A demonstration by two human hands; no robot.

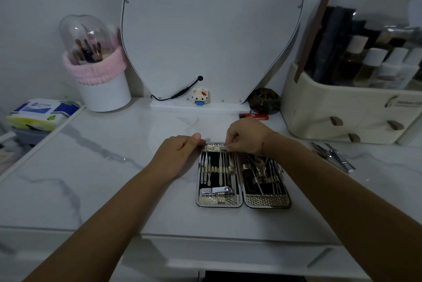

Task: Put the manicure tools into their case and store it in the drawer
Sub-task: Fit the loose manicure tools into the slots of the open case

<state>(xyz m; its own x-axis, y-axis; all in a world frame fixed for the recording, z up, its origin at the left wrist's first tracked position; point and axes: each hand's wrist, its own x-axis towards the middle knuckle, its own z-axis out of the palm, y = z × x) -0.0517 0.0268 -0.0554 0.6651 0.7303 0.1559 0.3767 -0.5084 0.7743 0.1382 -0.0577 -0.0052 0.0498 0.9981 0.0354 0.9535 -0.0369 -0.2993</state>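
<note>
White marble-patterned vanity top (102, 167), dim light, white wall behind. Mirror panel (212, 30) stands at the far centre on a white base.

Manicure case (243, 176) lies open flat on the top, near centre, two halves side by side, hinge running near-far. Left half: slim metal tools held upright under an elastic band, nail clipper (217, 191) lying crosswise at the near end. Right half: more slim tools, some tilted and crossing each other.

Left hand (180, 151): loosely curled, thumb resting against the far left corner of the case; fingers tucked under, cannot tell whether they grip anything.

Right hand (247, 136): clenched over the far edge of the case, fingertips pinched at the top of a thin tool in the left half. Contact point is small and partly hidden by the knuckles.

Loose metal tools (333, 155) lie on the top to the right of the case, well apart from it, just near of the cream organizer.

Surroundings:
- Cream cosmetic organizer (342, 110), far right, clear domed lid, bottles inside, small drawers with brown pulls.
- White brush holder (104, 92), far left, clear dome, pink band round its rim.
- Tissue pack (43, 112), far left edge.
- Small block figure (200, 96) on the mirror base, black cable beside it.
- Red lighter (254, 116) and dark round jar (265, 100), right of the base.

Drawer front (239, 256) shows under the near edge of the top.
</note>
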